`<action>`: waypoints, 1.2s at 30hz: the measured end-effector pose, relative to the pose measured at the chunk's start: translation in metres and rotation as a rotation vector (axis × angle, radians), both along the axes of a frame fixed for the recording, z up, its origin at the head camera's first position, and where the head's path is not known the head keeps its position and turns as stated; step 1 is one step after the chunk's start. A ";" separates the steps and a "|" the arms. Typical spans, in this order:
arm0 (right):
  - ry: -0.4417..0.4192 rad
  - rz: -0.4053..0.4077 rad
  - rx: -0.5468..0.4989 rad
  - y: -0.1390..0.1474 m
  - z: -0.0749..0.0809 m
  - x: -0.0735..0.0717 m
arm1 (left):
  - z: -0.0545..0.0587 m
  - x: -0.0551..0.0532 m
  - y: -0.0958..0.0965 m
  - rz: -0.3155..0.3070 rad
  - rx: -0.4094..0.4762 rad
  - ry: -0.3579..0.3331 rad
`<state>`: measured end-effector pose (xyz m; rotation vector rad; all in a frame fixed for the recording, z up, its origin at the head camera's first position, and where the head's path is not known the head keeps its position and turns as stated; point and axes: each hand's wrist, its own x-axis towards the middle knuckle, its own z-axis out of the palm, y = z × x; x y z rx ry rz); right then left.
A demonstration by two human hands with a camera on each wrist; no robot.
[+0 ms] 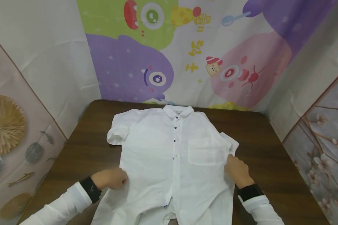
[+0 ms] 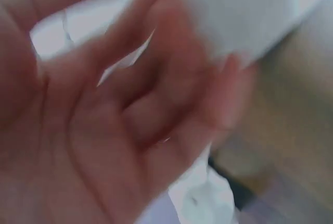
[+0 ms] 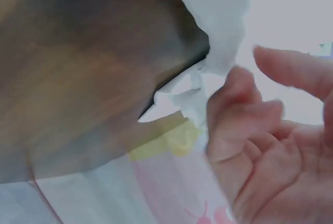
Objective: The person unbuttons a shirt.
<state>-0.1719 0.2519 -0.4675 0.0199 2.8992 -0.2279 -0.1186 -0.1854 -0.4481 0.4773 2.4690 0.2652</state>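
Note:
A white short-sleeved button shirt (image 1: 155,147) lies front up, its collar (image 1: 177,111) toward the far edge. Dark buttons run down the middle, and a pocket (image 1: 202,151) sits on the right of the chest. My left hand (image 1: 111,178) is at the shirt's left side below the sleeve; in the left wrist view its loosely bent, blurred fingers (image 2: 171,41) meet the white cloth. Beside the right sleeve (image 1: 229,143), my right hand (image 1: 238,170) touches the side edge. In the right wrist view its thumb stands apart from the bent fingers (image 3: 234,109).
The shirt is spread on a dark brown wooden table (image 1: 259,137). A cartoon-printed cloth (image 1: 186,56) hangs behind the far edge. Patterned panels stand left (image 1: 14,175) and right (image 1: 326,147). The shirt's lower hem runs off toward the near side, with a rumpled opening at bottom middle.

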 end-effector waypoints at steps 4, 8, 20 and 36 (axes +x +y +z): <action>0.077 0.094 0.007 -0.010 -0.006 -0.023 | -0.002 -0.042 -0.003 0.078 0.101 0.274; 0.050 0.173 0.044 -0.016 -0.016 -0.037 | -0.013 -0.077 0.000 0.043 0.024 0.425; 0.047 0.234 0.190 -0.027 -0.035 -0.044 | -0.044 -0.096 0.006 -0.126 -0.227 0.577; 0.005 0.163 0.180 -0.018 -0.031 -0.045 | -0.042 -0.090 -0.006 -0.248 -0.284 0.561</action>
